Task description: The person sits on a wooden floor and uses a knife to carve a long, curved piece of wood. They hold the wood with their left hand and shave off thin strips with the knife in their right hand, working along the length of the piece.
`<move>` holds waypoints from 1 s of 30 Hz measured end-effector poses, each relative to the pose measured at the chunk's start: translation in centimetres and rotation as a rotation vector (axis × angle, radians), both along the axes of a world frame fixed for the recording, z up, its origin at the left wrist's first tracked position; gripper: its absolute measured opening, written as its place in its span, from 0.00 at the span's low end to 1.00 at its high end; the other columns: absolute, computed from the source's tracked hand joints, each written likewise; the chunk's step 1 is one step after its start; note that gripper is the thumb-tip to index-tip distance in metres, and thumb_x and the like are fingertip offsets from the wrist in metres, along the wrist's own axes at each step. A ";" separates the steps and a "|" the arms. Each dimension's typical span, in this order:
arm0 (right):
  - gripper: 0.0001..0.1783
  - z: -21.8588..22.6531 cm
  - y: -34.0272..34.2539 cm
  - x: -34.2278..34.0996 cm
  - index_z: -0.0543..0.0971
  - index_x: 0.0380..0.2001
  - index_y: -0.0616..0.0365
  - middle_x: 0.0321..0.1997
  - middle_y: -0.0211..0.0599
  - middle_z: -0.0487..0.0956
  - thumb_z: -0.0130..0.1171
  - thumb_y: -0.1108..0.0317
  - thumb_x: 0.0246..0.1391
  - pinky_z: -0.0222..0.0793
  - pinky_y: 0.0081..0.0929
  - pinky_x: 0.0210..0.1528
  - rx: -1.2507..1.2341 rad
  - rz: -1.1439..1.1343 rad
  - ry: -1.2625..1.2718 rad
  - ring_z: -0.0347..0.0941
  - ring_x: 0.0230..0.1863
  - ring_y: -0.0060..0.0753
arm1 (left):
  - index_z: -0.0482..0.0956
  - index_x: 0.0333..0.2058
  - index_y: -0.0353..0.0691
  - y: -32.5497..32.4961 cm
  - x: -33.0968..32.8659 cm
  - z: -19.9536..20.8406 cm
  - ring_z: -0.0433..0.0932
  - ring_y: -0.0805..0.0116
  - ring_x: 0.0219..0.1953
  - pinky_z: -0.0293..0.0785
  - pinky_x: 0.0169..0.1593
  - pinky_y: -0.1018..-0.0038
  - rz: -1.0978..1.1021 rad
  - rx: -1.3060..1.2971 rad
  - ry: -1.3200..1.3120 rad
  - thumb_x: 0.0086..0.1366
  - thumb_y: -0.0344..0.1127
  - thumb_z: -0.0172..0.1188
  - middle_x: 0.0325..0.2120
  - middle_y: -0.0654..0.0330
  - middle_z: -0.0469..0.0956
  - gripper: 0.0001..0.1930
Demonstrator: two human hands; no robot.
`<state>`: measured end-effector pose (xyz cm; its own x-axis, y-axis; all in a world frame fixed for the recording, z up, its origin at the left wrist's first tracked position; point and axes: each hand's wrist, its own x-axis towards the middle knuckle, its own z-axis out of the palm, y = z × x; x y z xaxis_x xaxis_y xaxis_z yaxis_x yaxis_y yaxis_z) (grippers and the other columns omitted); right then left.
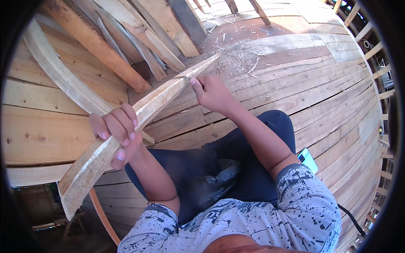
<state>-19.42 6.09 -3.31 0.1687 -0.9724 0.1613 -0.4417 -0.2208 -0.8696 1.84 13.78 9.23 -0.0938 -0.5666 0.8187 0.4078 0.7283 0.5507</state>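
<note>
We've got a long tapered piece of wood point(162, 98) slung across the view, fat end out at 8 o'clock, skinny tip up just past 12. Our left hand point(120, 126) is clamped around the thicker half, over toward 9, fingers over the top and thumb underneath, probably to stop the thing rolling or sliding. Our right hand point(213, 92) is apart from it, curled up near 12 with the thumb right at the wood's edge; looks like that spot gives it reach along the thin part. We're sitting with legs folded on the plank floor point(320, 105), which likely keeps the wood at a comfy height. Shavings point(253, 65) are scattered at 1 o'clock, and a phone point(309, 161) lies flat by our knee near 4, maybe there to be out of the way. Now the murky stuff: there's a small dark bit by the right thumb, but the fist hides whatever it might be gripping, so we can't tell. The curved beam point(63, 76) at 10 runs behind our left fingers, so no clue if it props the wood. The leaning planks point(122, 38) at 11 get cut off by the black rim, and the opening at 8 is too dark to read.
</note>
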 end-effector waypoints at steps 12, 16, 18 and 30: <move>0.25 -3.7 -1.5 0.1 0.77 0.23 0.66 0.20 0.58 0.74 0.47 0.55 0.66 0.66 0.52 0.31 -0.100 -0.162 -0.061 0.74 0.26 0.64 | 0.69 0.42 0.47 -1.5 -2.0 -0.2 0.71 0.64 0.46 0.67 0.63 0.44 0.499 0.230 0.388 0.63 0.45 0.58 0.34 0.63 0.68 0.14; 0.26 0.0 -0.6 1.8 0.77 0.23 0.66 0.21 0.58 0.75 0.47 0.55 0.66 0.66 0.53 0.32 -0.137 -0.089 0.012 0.74 0.27 0.63 | 0.64 0.35 0.50 -1.3 -1.0 -0.6 0.70 0.70 0.32 0.74 0.50 0.56 0.636 0.198 0.375 0.65 0.43 0.56 0.26 0.68 0.66 0.10; 0.26 0.5 -0.3 2.1 0.78 0.23 0.65 0.21 0.57 0.76 0.47 0.54 0.66 0.67 0.54 0.32 -0.169 -0.111 0.018 0.75 0.28 0.63 | 0.63 0.34 0.51 -1.2 -1.3 -1.0 0.69 0.71 0.29 0.72 0.44 0.61 0.603 0.155 0.367 0.65 0.43 0.56 0.24 0.68 0.65 0.10; 0.28 -4.4 -3.1 -1.7 0.79 0.24 0.66 0.21 0.60 0.76 0.45 0.53 0.67 0.69 0.53 0.35 0.034 -0.236 0.004 0.76 0.29 0.64 | 0.68 0.29 0.55 -1.2 -3.4 -0.8 0.68 0.75 0.26 0.67 0.40 0.67 0.559 0.156 0.326 0.64 0.45 0.58 0.20 0.72 0.66 0.08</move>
